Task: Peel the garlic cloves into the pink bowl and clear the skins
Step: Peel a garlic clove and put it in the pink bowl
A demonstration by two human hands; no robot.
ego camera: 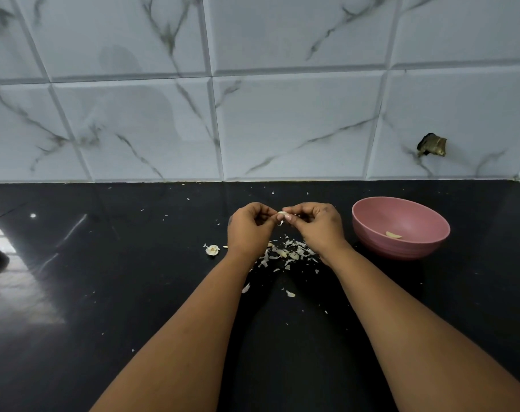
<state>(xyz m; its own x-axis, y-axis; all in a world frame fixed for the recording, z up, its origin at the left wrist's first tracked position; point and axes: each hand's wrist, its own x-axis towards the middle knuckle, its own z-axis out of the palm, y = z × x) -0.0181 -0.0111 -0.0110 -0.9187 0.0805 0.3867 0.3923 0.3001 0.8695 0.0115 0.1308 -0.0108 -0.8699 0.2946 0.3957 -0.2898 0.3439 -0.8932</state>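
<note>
Both hands work over the skins, so waste drops in one heap. Left hand and right hand each pinch the clove, fingers curled, stripping it. Bowl sits near right, one clove inside.

A glossy black countertop is backed by a wall of white marble-veined tiles. A dark hole is located in the tiles above the countertop's far right edge.
</note>
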